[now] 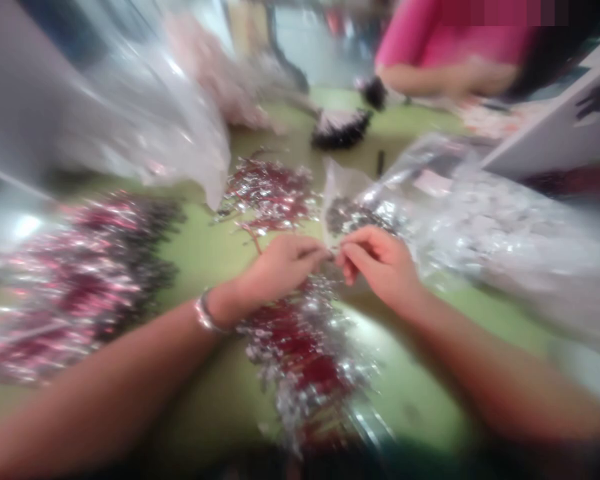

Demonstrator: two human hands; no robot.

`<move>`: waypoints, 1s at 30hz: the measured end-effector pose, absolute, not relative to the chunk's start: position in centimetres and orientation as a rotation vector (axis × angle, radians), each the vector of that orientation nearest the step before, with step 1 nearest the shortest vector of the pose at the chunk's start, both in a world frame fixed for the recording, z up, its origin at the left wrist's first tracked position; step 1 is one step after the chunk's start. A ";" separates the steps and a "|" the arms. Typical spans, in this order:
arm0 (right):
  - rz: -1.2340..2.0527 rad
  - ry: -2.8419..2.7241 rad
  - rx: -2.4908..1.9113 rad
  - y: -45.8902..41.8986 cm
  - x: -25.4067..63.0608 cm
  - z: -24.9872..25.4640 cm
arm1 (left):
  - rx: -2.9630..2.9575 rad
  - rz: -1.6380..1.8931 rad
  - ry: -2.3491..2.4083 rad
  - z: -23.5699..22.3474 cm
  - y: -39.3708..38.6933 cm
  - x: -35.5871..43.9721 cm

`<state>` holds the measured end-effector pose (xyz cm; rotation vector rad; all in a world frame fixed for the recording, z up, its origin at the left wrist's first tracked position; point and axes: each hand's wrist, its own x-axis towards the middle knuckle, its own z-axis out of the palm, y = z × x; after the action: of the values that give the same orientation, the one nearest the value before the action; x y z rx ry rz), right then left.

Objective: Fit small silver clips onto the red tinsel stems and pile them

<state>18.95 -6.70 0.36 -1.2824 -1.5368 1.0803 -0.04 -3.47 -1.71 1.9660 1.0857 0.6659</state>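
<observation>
My left hand (291, 265) and my right hand (377, 263) meet fingertip to fingertip over the middle of the green table (190, 227). Both are closed in a pinch, and a small dark thing between them is too blurred to name. Below them lies a pile of red stems with silvery bits (310, 353). A second red and silver bunch (270, 190) rests just beyond my left hand. Behind my right hand, small dark grey pieces (353, 215) sit in an opened clear plastic bag (333, 180).
At the left is a large pink and silver heap (80, 287) with dark ends. Clear plastic sheeting (180, 127) rises behind it. White pieces in plastic (500, 220) fill the right side. Across the table, a person in a pink top (430, 40) works near a dark-edged bundle (341, 128).
</observation>
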 end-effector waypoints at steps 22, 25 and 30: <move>1.168 -1.855 -1.471 -6.5 18.8 1.5 | 2.682 0.461 0.970 2.7 -0.3 -4.6; 1.214 -2.155 -1.298 -6.3 19.2 1.5 | 2.696 0.270 0.974 2.2 1.2 -7.4; 1.016 -2.175 -1.349 -5.7 20.7 1.3 | 2.720 0.059 0.917 0.8 0.9 -7.8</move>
<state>20.66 -5.66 1.32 -1.3486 -2.1754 1.0157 -7.77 0.94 0.84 2.7197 0.9170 0.0590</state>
